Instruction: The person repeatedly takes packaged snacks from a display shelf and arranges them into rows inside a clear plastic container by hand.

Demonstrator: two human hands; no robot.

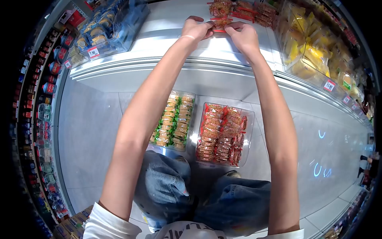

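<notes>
Left hand (pixel 196 29) and right hand (pixel 243 36) pinch a red-trimmed snack packet (pixel 219 25) by opposite sides; squeezing harder could crush it.

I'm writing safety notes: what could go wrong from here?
The red-edged packet, held between the left hand and right hand, might slip or crumple. The clear tray of similar packets stands on the floor just ahead of a shoe, so a step forward could knock it.

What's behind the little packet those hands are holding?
Behind the packet are more red-edged packets on the white shelf. The bit of shelf right under the held packet is covered, so I can't see what's there.
</notes>
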